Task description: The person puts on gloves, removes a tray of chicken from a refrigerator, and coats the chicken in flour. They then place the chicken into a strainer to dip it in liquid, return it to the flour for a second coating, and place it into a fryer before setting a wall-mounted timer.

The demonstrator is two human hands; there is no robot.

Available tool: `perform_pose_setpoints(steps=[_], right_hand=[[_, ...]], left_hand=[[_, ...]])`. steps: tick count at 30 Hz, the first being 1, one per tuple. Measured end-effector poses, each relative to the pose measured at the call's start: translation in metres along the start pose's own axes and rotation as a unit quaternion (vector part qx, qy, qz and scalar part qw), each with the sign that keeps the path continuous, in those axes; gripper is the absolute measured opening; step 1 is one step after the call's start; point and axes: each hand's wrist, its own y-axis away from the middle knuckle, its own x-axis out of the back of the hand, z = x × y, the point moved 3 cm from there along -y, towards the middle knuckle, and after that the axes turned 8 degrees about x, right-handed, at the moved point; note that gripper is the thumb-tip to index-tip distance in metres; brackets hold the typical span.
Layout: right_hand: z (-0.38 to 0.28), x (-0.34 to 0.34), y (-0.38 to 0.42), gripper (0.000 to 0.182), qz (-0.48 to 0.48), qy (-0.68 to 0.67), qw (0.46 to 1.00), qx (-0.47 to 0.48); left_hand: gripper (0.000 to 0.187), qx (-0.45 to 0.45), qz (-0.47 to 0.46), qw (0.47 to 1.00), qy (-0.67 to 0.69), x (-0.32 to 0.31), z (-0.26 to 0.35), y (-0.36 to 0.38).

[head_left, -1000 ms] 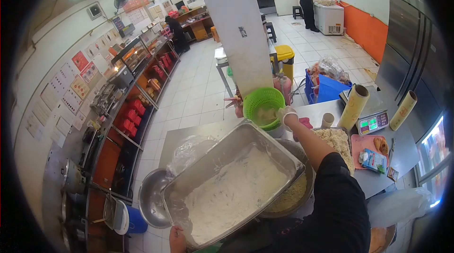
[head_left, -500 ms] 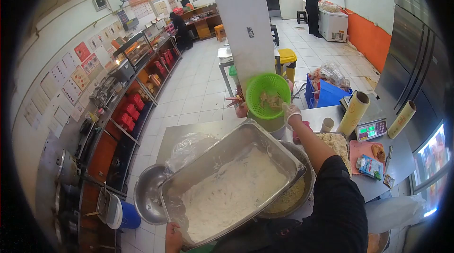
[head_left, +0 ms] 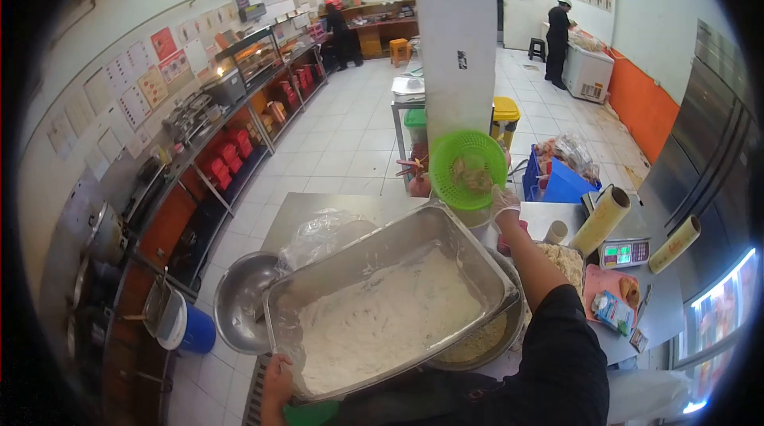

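A large steel tray (head_left: 390,322) with white flour in it lies tilted across the view. My left hand (head_left: 278,378) is closed on the tray's lower left corner. In a clear glove, my right hand (head_left: 504,207) grips the rim of a green perforated basket (head_left: 468,147) beyond the tray's far edge. Pale pieces (head_left: 471,175) lie inside the basket. Partly under the tray's right side is a steel bowl (head_left: 485,346) of yellowish crumbs, and at its left is a steel bowl (head_left: 239,302).
Clear plastic (head_left: 326,235) lies on the steel table (head_left: 294,211). Wrap rolls (head_left: 602,223), a scale (head_left: 625,253) and a pink tray (head_left: 597,279) stand at the right. A pillar (head_left: 455,44) rises ahead. Two people (head_left: 559,44) (head_left: 342,36) stand far off.
The view has turned slightly left and up, so the room has shifted right and down. My right hand still holds the green basket, and my left hand remains at the tray corner.
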Motion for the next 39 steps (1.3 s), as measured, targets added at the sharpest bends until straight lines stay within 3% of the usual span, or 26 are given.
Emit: perform_pose_setpoints(steps=[2,6,8,11,14,17,20,23,26,29,31,33,35,36,37,39], right_hand=[[0.005,-0.004,-0.005,0.045,-0.009,0.040,0.998,0.048],[-0.008,0.009,-0.005,0.042,-0.027,-0.010,1.000,-0.002],[-0.055,0.035,0.011,0.038,-0.008,-0.045,0.999,-0.021],[-0.110,0.057,0.030,0.032,0.051,-0.221,0.966,0.123],[-0.141,0.068,0.050,0.022,0.088,0.055,0.922,0.373],[-0.190,0.080,0.079,0.016,-0.014,0.076,0.820,0.567],[-0.216,0.087,0.090,0.020,-0.114,0.083,0.757,0.638],[-0.218,0.081,0.095,0.018,-0.161,0.055,0.788,0.591],[-0.252,0.092,0.096,0.018,-0.021,0.030,0.795,0.606],[-0.206,0.067,0.064,0.013,0.047,0.090,0.912,0.397],[-0.165,0.058,0.031,0.015,-0.027,0.077,0.961,0.264],[-0.138,0.057,0.005,0.016,0.017,0.158,0.876,0.456],[-0.101,0.055,-0.018,0.016,-0.004,-0.020,0.953,0.302],[-0.072,0.046,-0.021,0.015,-0.052,-0.230,0.972,0.018],[-0.047,0.031,-0.015,0.015,-0.094,-0.408,0.867,-0.270],[-0.024,0.021,-0.018,0.015,-0.076,-0.402,0.863,-0.295]], left_hand=[[0.030,0.006,-0.007,1.000,0.006,0.000,0.009,0.004],[0.029,-0.020,0.013,0.999,-0.042,0.002,0.010,0.005],[0.029,-0.028,0.033,0.996,-0.079,0.003,-0.008,-0.005],[0.029,-0.040,0.037,0.996,-0.069,0.001,-0.002,0.000],[0.029,-0.016,0.008,0.999,-0.034,0.002,-0.004,0.000],[0.030,-0.012,0.012,0.999,-0.027,0.001,-0.014,-0.005],[0.030,-0.011,-0.005,1.000,0.010,0.000,0.009,0.004],[0.030,-0.032,-0.003,0.999,0.027,-0.001,0.012,0.004],[0.030,0.022,0.012,1.000,-0.017,0.001,0.023,0.010],[0.030,-0.019,0.004,1.000,0.022,-0.001,0.009,0.004],[0.030,-0.036,0.004,0.999,0.028,-0.002,0.016,0.006],[0.029,-0.041,0.004,0.998,0.038,-0.003,0.014,0.007],[0.028,-0.031,0.007,0.998,0.053,-0.003,0.008,0.004],[0.029,-0.021,0.004,0.999,0.043,-0.002,0.006,0.004],[0.029,-0.010,0.001,0.999,0.032,-0.001,0.006,0.004],[0.028,0.000,-0.005,1.000,0.030,0.000,0.002,0.003]])
